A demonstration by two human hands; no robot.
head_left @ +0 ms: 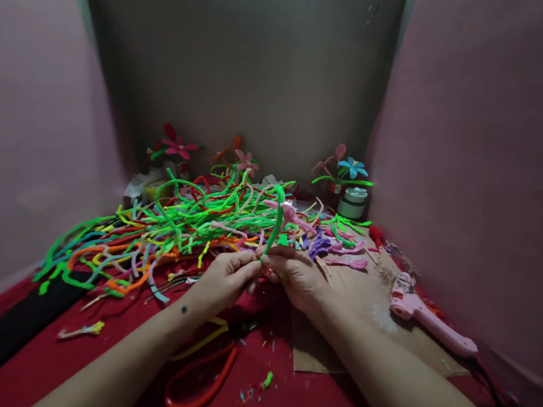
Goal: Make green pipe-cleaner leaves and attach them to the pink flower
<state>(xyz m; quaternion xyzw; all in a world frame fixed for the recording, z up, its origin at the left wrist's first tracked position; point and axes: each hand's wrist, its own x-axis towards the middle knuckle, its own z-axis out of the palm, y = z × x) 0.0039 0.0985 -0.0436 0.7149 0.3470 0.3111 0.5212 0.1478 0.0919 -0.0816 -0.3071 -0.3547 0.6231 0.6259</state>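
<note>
My left hand (235, 271) and my right hand (295, 273) meet at the middle of the view, both with fingers closed in a pinch. Between their fingertips stands a green pipe cleaner (276, 221), bent over at its top. Its lower end is hidden behind the fingers. Just behind the hands lies a large tangled heap of pipe cleaners (201, 204), mostly green, with orange, red, pink and yellow ones mixed in. A pink twisted piece (291, 214) and a purple piece (319, 242) show close beyond my right hand.
Scissors with red and yellow handles (196, 405) lie on the red cloth (121, 371) below my hands. On a cardboard sheet (318, 358) at right rests a pink glue gun (429, 323). Pipe-cleaner flowers (353, 168) and a small jar (352, 203) stand at the back.
</note>
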